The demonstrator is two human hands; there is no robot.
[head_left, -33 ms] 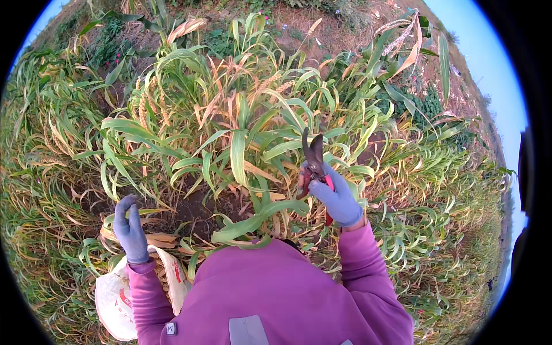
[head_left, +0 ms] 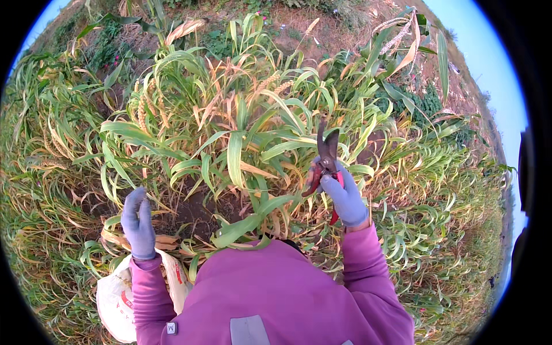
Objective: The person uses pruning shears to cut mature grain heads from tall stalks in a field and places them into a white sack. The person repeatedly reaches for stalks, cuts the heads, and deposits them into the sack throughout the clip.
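My right hand (head_left: 346,198), in a grey-lavender glove, grips red-handled pruning shears (head_left: 328,151). Their dark blades point up, away from me, and stand apart with nothing visible between them. My left hand (head_left: 138,224), gloved alike, is raised above the white sack (head_left: 115,299) on my left; its fingers stretch upward and hold nothing I can see. Ahead of both hands grows a clump of leafy green and yellowing plants (head_left: 236,155). Tan, drooping seed heads (head_left: 142,112) hang on its left side, and more seed heads (head_left: 282,86) show near its top.
Bare dark soil (head_left: 195,213) shows between the hands. A broad green leaf (head_left: 244,227) bends across in front of my body. Similar plants spread to both sides, with a taller stalk bearing a dry tassel (head_left: 399,37) at the far right. A brown slope (head_left: 368,17) rises behind.
My right hand has shifted a little to the right with the shears. My left hand has moved slightly right and up. The plants and the sack look the same.
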